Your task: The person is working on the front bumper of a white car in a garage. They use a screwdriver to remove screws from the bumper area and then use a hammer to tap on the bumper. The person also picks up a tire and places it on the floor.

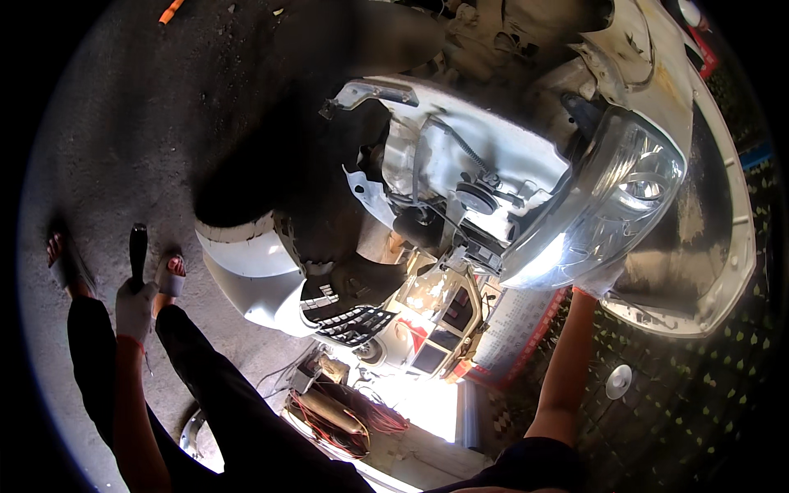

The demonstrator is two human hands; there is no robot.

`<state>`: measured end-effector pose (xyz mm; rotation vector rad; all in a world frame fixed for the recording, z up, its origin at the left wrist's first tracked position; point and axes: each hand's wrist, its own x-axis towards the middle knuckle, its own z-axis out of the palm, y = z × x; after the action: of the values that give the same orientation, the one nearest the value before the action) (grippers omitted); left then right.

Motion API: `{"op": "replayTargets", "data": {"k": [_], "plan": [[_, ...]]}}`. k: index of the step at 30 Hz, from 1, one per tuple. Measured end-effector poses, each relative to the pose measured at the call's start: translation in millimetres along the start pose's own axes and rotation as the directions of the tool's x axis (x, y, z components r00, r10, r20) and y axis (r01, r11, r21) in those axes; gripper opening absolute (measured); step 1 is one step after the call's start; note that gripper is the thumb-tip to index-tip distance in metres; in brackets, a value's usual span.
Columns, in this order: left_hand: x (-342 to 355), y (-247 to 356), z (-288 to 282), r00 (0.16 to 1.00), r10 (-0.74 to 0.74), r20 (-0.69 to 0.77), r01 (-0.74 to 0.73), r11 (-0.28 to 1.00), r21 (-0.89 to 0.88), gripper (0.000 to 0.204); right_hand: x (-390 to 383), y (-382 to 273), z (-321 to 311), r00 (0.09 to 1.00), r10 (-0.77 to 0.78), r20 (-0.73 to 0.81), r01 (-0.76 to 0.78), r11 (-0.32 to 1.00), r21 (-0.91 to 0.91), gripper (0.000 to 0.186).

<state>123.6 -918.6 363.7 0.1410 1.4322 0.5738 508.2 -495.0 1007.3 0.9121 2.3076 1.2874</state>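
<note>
My left hand (136, 311), in a white glove with a red cuff, is closed around a screwdriver. Its black handle (138, 253) sticks up above the fist, and a thin shaft shows below. White-gloved too, my right hand (602, 279) is at the lower edge of a clear car headlight (604, 205), where the lamp meets a white body panel (740, 271). Its fingers are mostly hidden there, so I cannot tell their grip. Beside the lamp, the exposed car front shows a white inner panel (526, 156) with a round black part (477, 199) and a corrugated hose.
A detached-looking white bumper piece (255, 263) with a black grille (353, 324) lies below the car front. Red cables and a cylinder (333, 411) rest near my legs. Another vehicle (444, 320) stands behind. At the upper left, an orange object (171, 11) lies on the ground.
</note>
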Motion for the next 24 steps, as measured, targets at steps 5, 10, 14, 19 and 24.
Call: {"op": "replayTargets", "data": {"k": [5, 10, 14, 19, 24], "plan": [[-17, -11, -8, 0.997, -0.076, -0.016, 0.073, 0.987, -0.144, 0.015, -7, 7, 6, 0.997, -0.022, -0.07, 0.015, 0.994, -0.107, 0.062], [-119, 78, -40, 0.986, -0.148, -0.074, 0.137, 0.981, -0.138, 0.013, -12, -23, 4, 0.961, 0.23, -0.154, -0.227, 0.973, 0.036, 0.05], [-189, 88, -73, 0.967, 0.075, -0.243, -0.058, 0.995, 0.075, 0.016, -27, 1, 57, 0.761, 0.644, 0.077, -0.542, 0.566, 0.621, 0.041], [-284, 76, -126, 0.907, 0.08, -0.413, -0.05, 0.995, 0.085, 0.027, -13, -9, 50, 0.824, 0.566, -0.023, -0.467, 0.701, 0.54, 0.054], [-365, 28, -185, 0.768, 0.304, -0.564, -0.184, 0.948, 0.261, 0.025, -7, -12, 7, 0.782, 0.62, -0.065, -0.533, 0.719, 0.446, 0.06]]}}
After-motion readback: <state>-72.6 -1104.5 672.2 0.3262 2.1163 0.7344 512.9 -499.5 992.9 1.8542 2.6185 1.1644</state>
